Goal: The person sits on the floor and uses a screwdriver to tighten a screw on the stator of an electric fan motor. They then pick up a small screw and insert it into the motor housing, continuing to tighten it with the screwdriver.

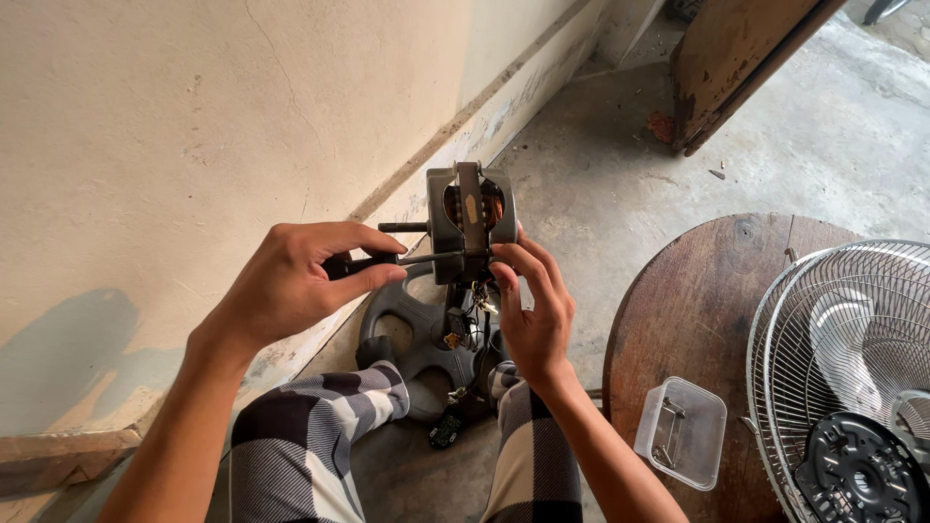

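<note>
A grey fan motor (469,220) with copper windings and a dark shaft sticking out to the left is held up in front of me. My right hand (531,310) grips the motor from below and from the right side. My left hand (295,281) is closed on the black handle of a screwdriver (402,259), whose thin shank reaches right to the motor's housing. Wires hang from the motor down to a dark round fan base (417,334) on the floor between my knees.
A round wooden table (693,320) stands at the right with a small transparent plastic box (681,432) and a wire fan guard (852,378) on it. A plastered wall runs along the left. A wooden door (736,58) stands at the back on the concrete floor.
</note>
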